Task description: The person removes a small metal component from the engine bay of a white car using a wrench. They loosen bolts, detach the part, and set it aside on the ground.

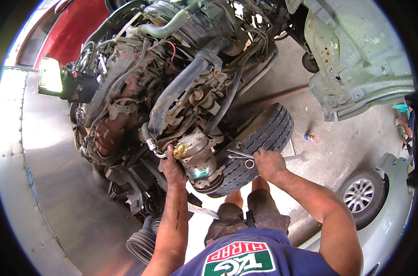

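Observation:
A metal compressor [199,158] with a pulley at its lower end sits at the front of the exposed engine [121,92]. My left hand [173,169] grips its left side, thumb up beside a yellowish wrapped piece on its top; the other fingers are mostly hidden. A hose with a metal fitting [151,143] ends right by that thumb. Closed in my right hand [269,164] are several wrenches [239,154]. One ring end [249,163] shows left of the fist, and a wide open jaw [303,157] sticks out to the right. Behind them stands a truck tire [264,133].
A lit work lamp [50,76] hangs at the left of the engine. A small can [310,137] lies on the concrete floor. A silver car's wheel [360,195] is at the lower right, a pale green body panel [356,55] at the upper right, and a metal panel [57,175] at left.

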